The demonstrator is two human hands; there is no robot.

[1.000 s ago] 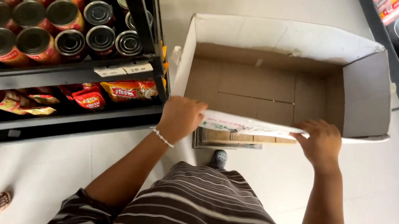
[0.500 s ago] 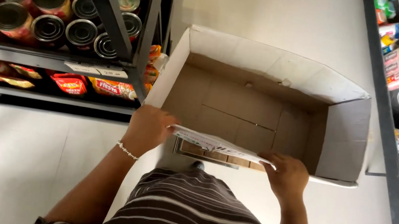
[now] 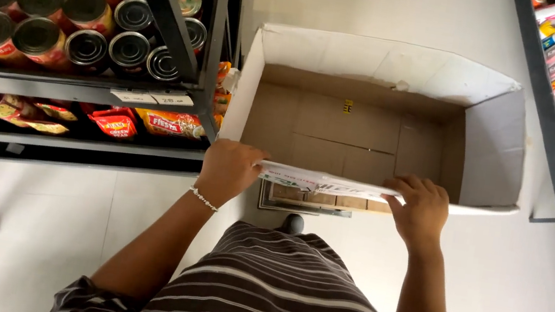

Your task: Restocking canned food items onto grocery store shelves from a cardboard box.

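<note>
Both hands, left and right, curl closed over the near rim of the empty cardboard box at frame centre. An even, level grip looks wise, clear of the can shelf at upper left.

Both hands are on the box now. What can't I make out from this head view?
- Fingertips of the left hand and right hand: curled over the near wall of the open, empty brown cardboard box.
- Floor beneath the box: covered by it.
- Round metal cans on the black shelf: cut off at left and top edges.
</note>
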